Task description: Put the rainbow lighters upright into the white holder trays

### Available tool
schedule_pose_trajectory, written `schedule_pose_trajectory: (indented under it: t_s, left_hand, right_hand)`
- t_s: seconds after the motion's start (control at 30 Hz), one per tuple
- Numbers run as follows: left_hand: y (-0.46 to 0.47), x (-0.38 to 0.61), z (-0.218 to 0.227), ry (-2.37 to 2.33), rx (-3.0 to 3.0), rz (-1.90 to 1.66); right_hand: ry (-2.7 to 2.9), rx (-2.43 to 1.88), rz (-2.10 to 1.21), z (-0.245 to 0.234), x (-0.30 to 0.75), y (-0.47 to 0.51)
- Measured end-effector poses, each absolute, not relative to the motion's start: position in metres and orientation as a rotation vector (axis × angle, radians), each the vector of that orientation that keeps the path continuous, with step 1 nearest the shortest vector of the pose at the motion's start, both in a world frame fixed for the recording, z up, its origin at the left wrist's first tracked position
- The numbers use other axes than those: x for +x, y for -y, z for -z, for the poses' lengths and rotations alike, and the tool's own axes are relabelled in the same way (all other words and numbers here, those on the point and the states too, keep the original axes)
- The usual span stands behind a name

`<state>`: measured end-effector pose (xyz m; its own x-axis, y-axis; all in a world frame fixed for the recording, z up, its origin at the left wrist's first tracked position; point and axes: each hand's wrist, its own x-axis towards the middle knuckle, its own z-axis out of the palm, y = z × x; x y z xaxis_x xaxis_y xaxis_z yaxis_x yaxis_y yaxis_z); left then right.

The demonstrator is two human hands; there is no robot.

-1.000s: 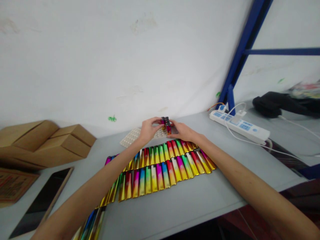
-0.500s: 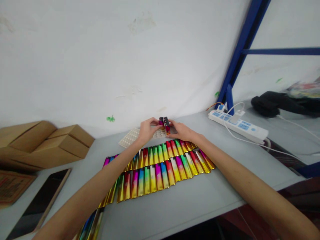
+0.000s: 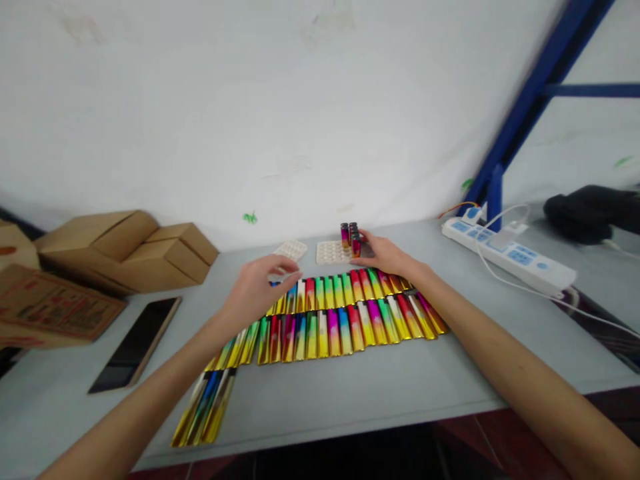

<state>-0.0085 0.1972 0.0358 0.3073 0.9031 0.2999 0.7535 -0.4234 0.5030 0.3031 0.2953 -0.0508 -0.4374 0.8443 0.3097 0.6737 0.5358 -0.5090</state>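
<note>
My left hand (image 3: 260, 287) hovers over the left part of the lighter rows, thumb and fingers apart, with nothing visible between them. On the right, my right hand (image 3: 383, 255) has its thumb and fingers around the right side of a small group of upright lighters (image 3: 355, 245) with black tops and purple-to-orange bodies. These stand at the right end of a white tray with round cells (image 3: 329, 252). Nearer to me, shiny lighters (image 3: 320, 333) in many colours fading to gold lie side by side in rows on the grey table (image 3: 380, 393).
A second white celled tray (image 3: 291, 250) lies near the wall. Brown cardboard boxes (image 3: 145, 257) and a dark phone (image 3: 135, 347) are at the left. At the right, a white power strip (image 3: 510, 257) with cables lies beside a blue metal frame (image 3: 525, 100).
My left hand has left the upright lighters and moved left and nearer, over the rows. My right hand stays by the lighters at the tray. The view has shifted leftward.
</note>
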Motion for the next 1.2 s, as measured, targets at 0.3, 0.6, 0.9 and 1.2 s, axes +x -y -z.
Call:
schedule_pose_trajectory:
  t_s: [0.3, 0.6, 0.9, 1.2]
  left_hand:
    - [-0.039, -0.093, -0.017, -2.037, 2.291, -0.439]
    - [-0.016, -0.083, 0.008, -2.095, 2.263, -0.35]
    - [-0.016, -0.065, 0.002, -2.013, 2.166, -0.46]
    - [-0.035, -0.031, -0.035, -1.511, 1.947, -0.678]
  right_hand:
    - [2.244, -1.258, -0.433, 0.051, 0.306, -0.295]
    - [2.26, -1.239, -0.399, 0.054, 0.308, -0.295]
    - [2.261, -1.256, -0.41, 0.053, 0.307, -0.295]
    - [2.247, -1.247, -0.417, 0.054, 0.305, -0.296]
